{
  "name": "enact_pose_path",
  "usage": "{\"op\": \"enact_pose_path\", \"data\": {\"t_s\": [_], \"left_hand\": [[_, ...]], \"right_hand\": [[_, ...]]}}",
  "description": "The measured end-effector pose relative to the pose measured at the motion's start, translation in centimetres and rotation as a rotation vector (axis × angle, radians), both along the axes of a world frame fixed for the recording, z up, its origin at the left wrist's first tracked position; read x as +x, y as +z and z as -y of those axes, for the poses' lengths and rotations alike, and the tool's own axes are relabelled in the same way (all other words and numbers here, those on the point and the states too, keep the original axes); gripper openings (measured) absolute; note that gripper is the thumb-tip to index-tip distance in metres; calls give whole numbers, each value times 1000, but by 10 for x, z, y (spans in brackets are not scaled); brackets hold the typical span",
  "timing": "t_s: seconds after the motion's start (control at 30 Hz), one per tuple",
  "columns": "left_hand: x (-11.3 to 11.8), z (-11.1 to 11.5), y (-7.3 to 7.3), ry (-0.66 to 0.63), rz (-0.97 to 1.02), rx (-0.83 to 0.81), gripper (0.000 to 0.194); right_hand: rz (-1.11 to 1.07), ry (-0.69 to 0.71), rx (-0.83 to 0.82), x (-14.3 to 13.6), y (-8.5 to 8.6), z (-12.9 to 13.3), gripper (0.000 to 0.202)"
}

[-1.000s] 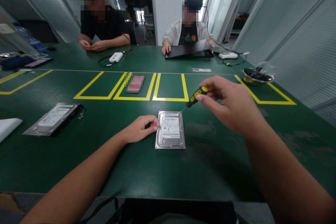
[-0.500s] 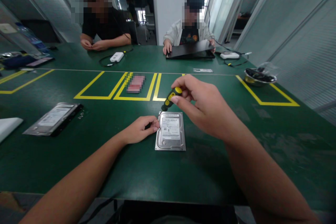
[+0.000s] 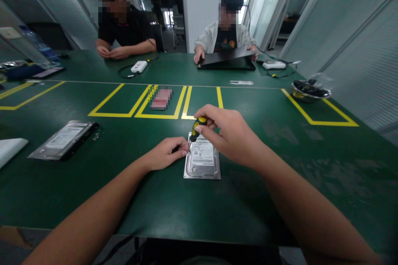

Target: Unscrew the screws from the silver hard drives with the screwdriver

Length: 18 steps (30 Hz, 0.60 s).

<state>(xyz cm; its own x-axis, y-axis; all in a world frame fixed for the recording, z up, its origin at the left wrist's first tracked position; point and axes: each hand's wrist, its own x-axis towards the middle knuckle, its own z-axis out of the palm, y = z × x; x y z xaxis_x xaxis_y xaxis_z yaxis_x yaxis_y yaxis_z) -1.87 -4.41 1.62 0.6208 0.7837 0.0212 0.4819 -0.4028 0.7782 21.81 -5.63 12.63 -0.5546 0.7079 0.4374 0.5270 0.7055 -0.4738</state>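
Note:
A silver hard drive (image 3: 203, 159) with a white label lies flat on the green table (image 3: 186, 211) in front of me. My left hand (image 3: 169, 152) rests at its left edge, fingers curled and the fingertips pressed together against the side; anything between them is too small to make out. My right hand (image 3: 222, 130) grips a black and yellow screwdriver (image 3: 198, 127), tilted, its lower end over the upper left part of the drive, near my left fingertips. The screwdriver's tip is hard to see.
Another hard drive (image 3: 65, 138) in a clear bag lies left, beside small screws (image 3: 96, 133). A pink object (image 3: 161, 98) sits farther back. A metal bowl (image 3: 311, 91) stands at right. Across the table, one person (image 3: 124, 29) sits and another (image 3: 228, 37) holds a black panel (image 3: 228, 59).
My right hand has come down and slightly left with the screwdriver, whose lower end is now over the drive's upper left part. My left hand has stayed in place.

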Motion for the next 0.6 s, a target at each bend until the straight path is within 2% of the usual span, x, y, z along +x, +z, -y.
{"op": "enact_pose_path", "data": {"t_s": [0.6], "left_hand": [[-1,0,-1,-7,-13,-9,11]], "right_hand": [[2,14,0,-1,-5,-4,13]]}}
